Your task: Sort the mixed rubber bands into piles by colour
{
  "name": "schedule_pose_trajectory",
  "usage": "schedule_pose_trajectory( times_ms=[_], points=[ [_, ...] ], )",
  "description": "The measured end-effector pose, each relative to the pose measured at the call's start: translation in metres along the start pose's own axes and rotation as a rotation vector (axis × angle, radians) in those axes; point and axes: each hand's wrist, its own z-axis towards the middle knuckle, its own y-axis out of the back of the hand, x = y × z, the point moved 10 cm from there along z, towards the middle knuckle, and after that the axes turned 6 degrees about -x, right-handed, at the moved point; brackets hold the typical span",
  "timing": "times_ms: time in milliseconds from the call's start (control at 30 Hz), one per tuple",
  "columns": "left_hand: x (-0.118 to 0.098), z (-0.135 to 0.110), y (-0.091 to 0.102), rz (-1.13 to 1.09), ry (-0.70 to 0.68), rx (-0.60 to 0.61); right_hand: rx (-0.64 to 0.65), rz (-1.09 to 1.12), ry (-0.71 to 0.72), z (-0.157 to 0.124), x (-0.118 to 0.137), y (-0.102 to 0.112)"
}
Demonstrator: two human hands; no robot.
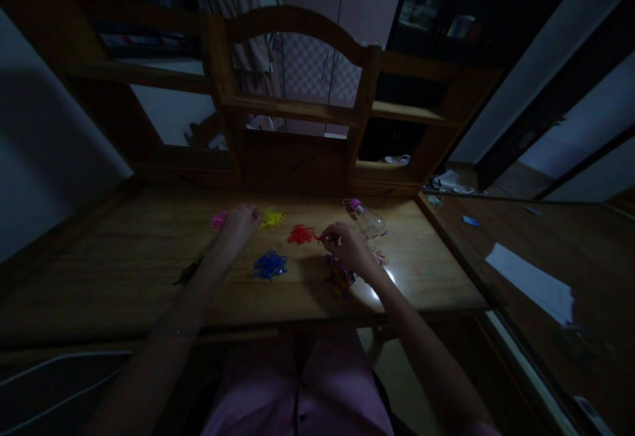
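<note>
Too dark to read any writing in this view.

Right hand: fingertips pressed together, pinching a red band, a thin loop stretched off the edge of the red pile. The band is just above the wooden desk, mid-desk, between that pile and the hand.

Left hand: knuckles up, fingers curled down onto the desk between the pink pile and the yellow pile. Can't tell whether it is gripping anything.

The piles are thin, tangled elastic loops in bright, flat colours, one colour each: pink, yellow, red, blue pile. A mixed-colour heap sits partly under the right wrist (a bright glare spot on the desk is beside it).

A small clear bottle with a pink cap lies on its side behind the right hand. The desk is glossy, grained wood.
</note>
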Motion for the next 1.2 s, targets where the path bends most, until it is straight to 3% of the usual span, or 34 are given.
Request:
schedule_pose_trajectory(
  times_ms=[100,200,300,400,500,600,733,800,900,1033,1200],
  points=[
    [-0.020,-0.023,0.018,-0.062,-0.040,-0.148,0.024,-0.070,0.007,0.023,-0.003,-0.019],
    [-0.047,-0.066,0.035,-0.268,-0.036,-0.273,0.103,-0.143,-0.002,0.039,-0.006,-0.039],
    [-0.075,-0.112,0.033,-0.410,-0.027,-0.250,0.152,-0.190,-0.002,0.047,-0.008,-0.045],
    [-0.083,-0.147,0.018,-0.550,0.061,-0.158,0.093,-0.195,-0.001,0.044,-0.013,-0.025],
    [-0.082,-0.166,-0.014,-0.739,0.194,0.054,-0.057,-0.170,-0.036,0.027,-0.027,0.021],
    [-0.088,-0.172,-0.037,-0.920,0.255,0.227,-0.161,-0.111,-0.134,-0.005,-0.052,0.071],
    [-0.102,-0.173,-0.053,-0.944,0.188,0.431,-0.219,-0.139,-0.284,-0.059,-0.090,0.118],
    [-0.105,-0.173,-0.055,-0.930,0.156,0.488,-0.153,-0.157,-0.340,-0.081,-0.105,0.120],
    [-0.104,-0.172,-0.056,-0.928,0.150,0.511,-0.019,-0.120,-0.368,-0.099,-0.116,0.104],
    [-0.100,-0.174,-0.057,-0.918,0.165,0.515,0.071,-0.094,-0.313,-0.096,-0.113,0.083],
    [-0.097,-0.176,-0.057,-0.931,0.188,0.489,0.103,-0.174,-0.319,-0.085,-0.121,0.080]
  ],
)
